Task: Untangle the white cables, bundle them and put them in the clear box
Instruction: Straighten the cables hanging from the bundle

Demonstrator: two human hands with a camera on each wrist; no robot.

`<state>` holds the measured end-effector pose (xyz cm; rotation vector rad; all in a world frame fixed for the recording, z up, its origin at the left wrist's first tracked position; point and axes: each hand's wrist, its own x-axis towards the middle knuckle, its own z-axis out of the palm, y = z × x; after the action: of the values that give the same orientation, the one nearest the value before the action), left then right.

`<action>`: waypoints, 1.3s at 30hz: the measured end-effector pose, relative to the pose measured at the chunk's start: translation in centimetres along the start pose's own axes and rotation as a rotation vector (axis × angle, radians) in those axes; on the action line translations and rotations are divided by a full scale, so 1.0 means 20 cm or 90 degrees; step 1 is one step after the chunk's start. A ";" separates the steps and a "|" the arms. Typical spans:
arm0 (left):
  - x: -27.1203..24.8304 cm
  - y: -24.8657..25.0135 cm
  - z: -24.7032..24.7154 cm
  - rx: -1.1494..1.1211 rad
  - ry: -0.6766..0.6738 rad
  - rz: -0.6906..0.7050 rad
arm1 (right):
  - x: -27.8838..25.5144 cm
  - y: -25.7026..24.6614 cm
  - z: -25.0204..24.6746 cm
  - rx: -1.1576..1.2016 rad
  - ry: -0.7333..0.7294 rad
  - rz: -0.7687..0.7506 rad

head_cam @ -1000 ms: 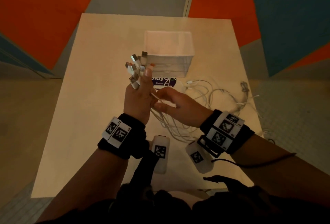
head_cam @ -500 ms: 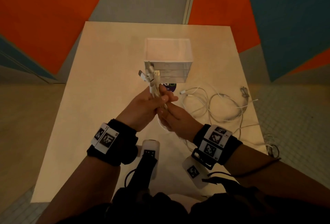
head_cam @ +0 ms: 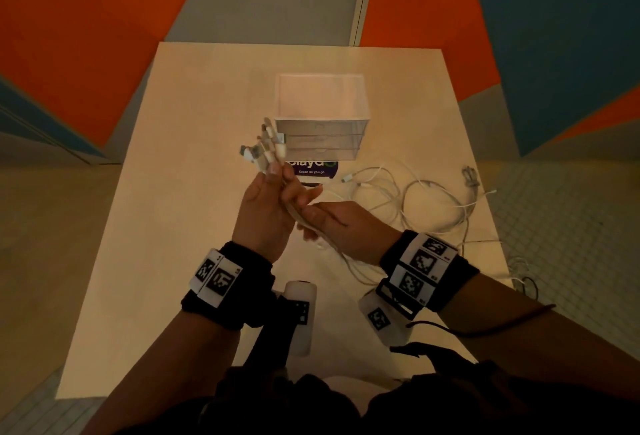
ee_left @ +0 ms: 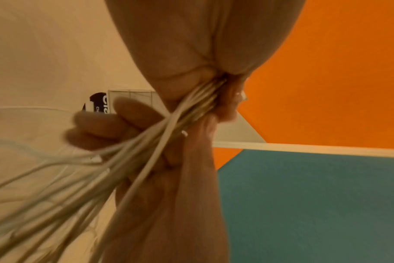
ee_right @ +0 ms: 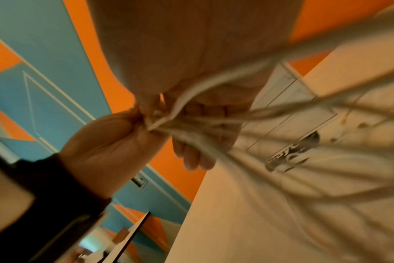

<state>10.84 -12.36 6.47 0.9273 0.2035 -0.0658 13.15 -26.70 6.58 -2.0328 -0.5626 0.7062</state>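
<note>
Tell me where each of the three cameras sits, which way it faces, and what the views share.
Head: worn on the head, looking forward and down at the table; both forearms show, left hand and right hand gripping the white cables, with the clear box beyond.
Left wrist: looks along the left hand; the right hand's fingers show too.
Right wrist: looks along the right hand toward the left hand.
Shared: all show both hands, the cables and the box.

We wear black wristbands (head_cam: 228, 287) on both bare forearms, each carrying white plates printed with black square markers (head_cam: 420, 266); white camera pods (head_cam: 300, 316) hang beneath, trailing dark cables (head_cam: 485, 327).
</note>
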 end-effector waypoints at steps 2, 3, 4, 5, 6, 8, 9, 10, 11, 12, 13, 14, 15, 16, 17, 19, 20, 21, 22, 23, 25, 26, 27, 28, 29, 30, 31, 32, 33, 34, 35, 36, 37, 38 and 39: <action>0.00 0.02 -0.01 -0.011 -0.003 -0.002 | 0.00 0.02 -0.08 -0.010 0.100 -0.029; 0.00 0.03 -0.01 0.019 -0.012 -0.006 | 0.02 0.01 -0.12 0.050 0.144 -0.048; -0.01 0.03 0.00 0.061 -0.033 -0.009 | 0.03 -0.02 -0.16 0.139 0.166 -0.071; -0.02 0.04 0.02 0.102 -0.061 -0.011 | 0.06 -0.05 -0.19 0.238 0.158 -0.086; -0.03 0.04 0.04 0.135 -0.090 -0.013 | 0.07 -0.10 -0.22 0.338 0.129 -0.097; -0.05 0.03 0.09 0.167 -0.140 -0.024 | 0.10 -0.20 -0.26 0.440 0.055 -0.088; -0.05 0.04 0.10 0.168 -0.159 -0.030 | 0.11 -0.24 -0.26 0.412 0.040 -0.091; -0.05 0.04 0.11 0.165 -0.170 -0.033 | 0.11 -0.27 -0.26 0.350 0.046 -0.099; -0.05 0.04 0.11 0.160 -0.170 -0.037 | 0.11 -0.30 -0.25 0.271 0.064 -0.112; -0.05 0.05 0.11 0.156 -0.166 -0.041 | 0.11 -0.31 -0.24 0.198 0.088 -0.129; -0.05 0.06 0.10 0.151 -0.163 -0.050 | 0.11 -0.30 -0.23 0.141 0.107 -0.147; -0.05 0.06 0.09 0.155 -0.164 -0.056 | 0.10 -0.30 -0.22 0.104 0.121 -0.159; -0.04 0.07 0.08 0.164 -0.166 -0.062 | 0.10 -0.29 -0.21 0.085 0.129 -0.161; -0.04 0.07 0.08 0.181 -0.170 -0.064 | 0.09 -0.29 -0.20 0.078 0.131 -0.160; -0.05 0.08 0.08 0.196 -0.171 -0.068 | 0.09 -0.29 -0.19 0.067 0.129 -0.159; -0.06 0.08 0.08 0.238 -0.169 -0.074 | 0.08 -0.30 -0.17 0.026 0.114 -0.170; -0.06 0.07 0.08 0.256 -0.168 -0.077 | 0.07 -0.30 -0.16 0.017 0.095 -0.177; -0.07 0.07 0.08 0.265 -0.166 -0.077 | 0.07 -0.30 -0.16 0.028 0.071 -0.184; -0.07 0.07 0.08 0.279 -0.162 -0.073 | 0.06 -0.29 -0.16 0.063 0.049 -0.190; -0.07 0.07 0.08 0.288 -0.147 -0.067 | 0.06 -0.28 -0.16 0.114 0.042 -0.193; -0.05 0.07 0.07 0.265 -0.085 -0.041 | 0.05 -0.24 -0.17 0.223 0.067 -0.168; -0.03 0.07 0.06 0.235 -0.050 -0.018 | 0.04 -0.21 -0.17 0.250 0.077 -0.127; -0.01 0.08 0.06 0.195 -0.023 0.006 | 0.03 -0.18 -0.15 0.255 0.060 -0.073; 0.00 0.09 0.05 0.153 -0.006 0.027 | 0.01 -0.16 -0.14 0.264 0.010 -0.028; 0.01 0.11 0.06 0.113 -0.004 0.037 | 0.00 -0.13 -0.10 0.261 -0.059 -0.012; 0.01 0.12 0.05 0.086 -0.010 0.033 | -0.02 -0.10 -0.07 0.212 -0.114 -0.023; 0.01 0.13 0.06 0.071 -0.021 0.017 | -0.04 -0.08 -0.04 0.130 -0.126 -0.036; 0.01 0.13 0.06 0.070 -0.033 -0.002 | -0.04 -0.06 -0.01 0.057 -0.115 -0.047; 0.00 0.13 0.05 0.078 -0.049 -0.016 | -0.05 -0.05 0.02 0.007 -0.092 -0.057; -0.01 0.13 0.05 0.098 -0.065 -0.023 | -0.05 -0.05 0.03 -0.020 -0.079 -0.063; -0.02 0.14 0.04 0.122 -0.073 -0.023 | -0.06 -0.03 0.04 -0.049 -0.074 -0.076; -0.03 0.16 0.04 0.144 -0.072 -0.017 | -0.06 -0.01 0.04 -0.095 -0.068 -0.089; -0.03 0.19 0.02 0.158 -0.058 -0.008 | -0.07 0.03 0.03 -0.152 -0.061 -0.100; -0.03 0.23 0.00 0.164 -0.034 0.003 | -0.08 0.08 0.01 -0.218 -0.047 -0.105; -0.03 0.26 -0.04 0.160 -0.008 0.011 | -0.10 0.15 -0.02 -0.285 -0.023 -0.104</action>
<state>10.94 -8.57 10.29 1.1791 0.1777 -0.0826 12.30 -29.76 4.76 -2.3499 -0.9641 0.5538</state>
